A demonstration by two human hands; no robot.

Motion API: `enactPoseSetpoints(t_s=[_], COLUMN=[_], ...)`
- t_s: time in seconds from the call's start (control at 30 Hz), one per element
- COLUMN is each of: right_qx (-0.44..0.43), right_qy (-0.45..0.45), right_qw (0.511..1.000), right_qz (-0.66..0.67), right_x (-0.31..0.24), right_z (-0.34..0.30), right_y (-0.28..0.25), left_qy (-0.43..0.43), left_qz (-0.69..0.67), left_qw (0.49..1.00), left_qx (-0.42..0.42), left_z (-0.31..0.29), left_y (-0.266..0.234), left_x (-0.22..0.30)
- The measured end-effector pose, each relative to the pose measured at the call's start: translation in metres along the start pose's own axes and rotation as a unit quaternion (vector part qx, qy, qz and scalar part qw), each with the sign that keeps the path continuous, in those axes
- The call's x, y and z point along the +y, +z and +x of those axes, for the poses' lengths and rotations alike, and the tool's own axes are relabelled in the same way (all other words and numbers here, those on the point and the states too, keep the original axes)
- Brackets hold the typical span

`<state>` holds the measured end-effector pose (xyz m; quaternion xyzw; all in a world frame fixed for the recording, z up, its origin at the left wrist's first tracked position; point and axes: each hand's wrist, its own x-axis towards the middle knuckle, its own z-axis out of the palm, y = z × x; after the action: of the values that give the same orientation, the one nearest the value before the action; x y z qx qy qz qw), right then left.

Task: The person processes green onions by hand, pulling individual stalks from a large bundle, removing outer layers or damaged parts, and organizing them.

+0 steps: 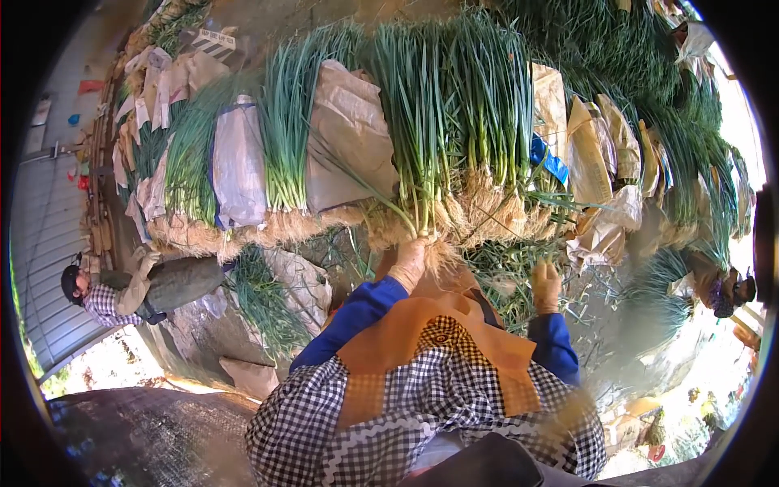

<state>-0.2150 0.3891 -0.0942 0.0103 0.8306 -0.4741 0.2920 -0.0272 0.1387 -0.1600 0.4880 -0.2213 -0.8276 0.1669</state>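
My left hand (408,258) is closed around the lower ends of a few green onions (420,207). Their pale roots (442,261) hang out beside the hand, and the leaves reach forward over the pile. Off to the right, my right hand (546,286) is raised above loose leaves, its fingers curled together. What it holds, if anything, is too small to make out. Just ahead of both hands stands a thick row of green onions (454,97), its tangled roots (487,213) facing me.
Pale sacks (349,134) separate more onion bunches (286,122). Trimmed leaves (507,280) litter the ground beside an orange apron (389,349). One person (134,292) works at the left, another (726,294) at the far right. A blue strip (549,160) lies among the sacks.
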Motion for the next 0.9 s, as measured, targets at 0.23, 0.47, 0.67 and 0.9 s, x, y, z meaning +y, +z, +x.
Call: enactPoseSetpoints(t_s=[0.23, 0.47, 0.67, 0.9], right_qx=[-0.135, -0.402, -0.378, -0.317], right_qy=[-0.196, -0.174, -0.022, -0.198], right_qw=[0.907, 0.876, 0.921, 0.878], right_qz=[-0.346, -0.201, -0.087, -0.301], right_x=[-0.087, -0.106, -0.103, -0.106], right_z=[0.019, 0.035, 0.009, 0.066], right_y=[0.084, 0.177, 0.101, 0.184], left_qy=[-0.021, 0.063, 0.002, -0.004], left_qz=[0.008, -0.034, 0.038, -0.033], left_qw=[0.999, 0.997, 0.999, 0.999], left_qx=[-0.023, 0.013, 0.010, -0.040], left_z=[-0.027, 0.000, -0.006, -0.008], left_y=[0.015, -0.006, -0.007, 0.000], left_x=[0.008, -0.012, 0.003, -0.018])
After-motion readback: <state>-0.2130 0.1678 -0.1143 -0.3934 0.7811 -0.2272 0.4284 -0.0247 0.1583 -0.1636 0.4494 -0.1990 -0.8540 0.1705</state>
